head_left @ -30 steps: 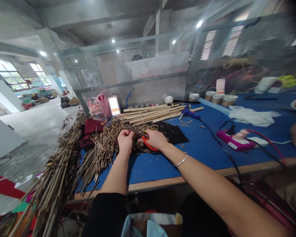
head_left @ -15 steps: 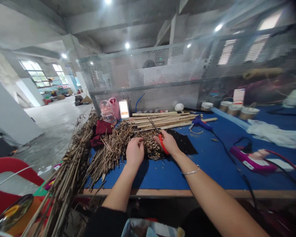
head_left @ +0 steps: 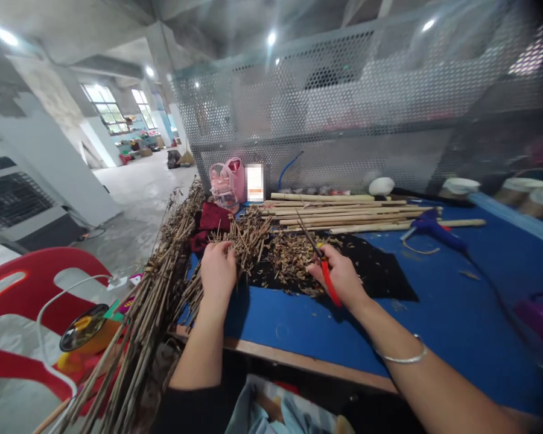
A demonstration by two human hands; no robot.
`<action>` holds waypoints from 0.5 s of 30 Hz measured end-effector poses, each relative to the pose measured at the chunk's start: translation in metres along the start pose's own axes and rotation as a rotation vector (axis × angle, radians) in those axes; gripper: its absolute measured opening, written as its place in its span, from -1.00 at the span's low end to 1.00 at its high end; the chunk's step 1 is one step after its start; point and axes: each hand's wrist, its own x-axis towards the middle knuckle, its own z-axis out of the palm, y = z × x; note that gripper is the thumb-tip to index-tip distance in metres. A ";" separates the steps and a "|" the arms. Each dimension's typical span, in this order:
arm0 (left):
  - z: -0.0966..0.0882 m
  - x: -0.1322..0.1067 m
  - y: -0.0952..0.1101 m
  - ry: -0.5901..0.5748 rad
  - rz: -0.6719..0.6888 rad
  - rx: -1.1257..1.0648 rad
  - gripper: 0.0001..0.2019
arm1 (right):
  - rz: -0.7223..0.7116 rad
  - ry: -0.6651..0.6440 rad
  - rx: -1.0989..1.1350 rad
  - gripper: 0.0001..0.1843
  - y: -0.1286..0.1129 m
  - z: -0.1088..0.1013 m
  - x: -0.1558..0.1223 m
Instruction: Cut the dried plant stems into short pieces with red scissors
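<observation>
The right hand (head_left: 341, 277) grips red-handled scissors (head_left: 320, 260) over a heap of cut bits (head_left: 289, 262) on the black cloth (head_left: 382, 278). The left hand (head_left: 218, 271) lies on the dry stalks (head_left: 163, 289) at the table (head_left: 434, 313) edge; if it clenches them, I cannot tell. Many long stalks lie uncut.

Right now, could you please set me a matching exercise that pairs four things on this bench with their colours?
Things:
1. scissors, by the grips
2. glue gun
3. mat
4. egg-shaped ball

Colours:
A. black
B. white
C. red
D. blue

Pairs: 1-C, 2-D, 3-A, 4-B.
</observation>
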 end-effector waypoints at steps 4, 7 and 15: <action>0.020 0.019 0.022 -0.235 -0.065 0.147 -0.59 | -0.010 -0.027 0.022 -0.74 0.001 0.001 -0.001; 0.028 0.030 0.018 -0.301 -0.078 0.190 -0.61 | 0.009 -0.056 0.057 -0.74 0.002 0.001 -0.001; 0.016 0.059 -0.017 -0.223 -0.084 -0.201 -0.72 | 0.035 -0.123 0.085 -0.71 -0.004 -0.002 -0.001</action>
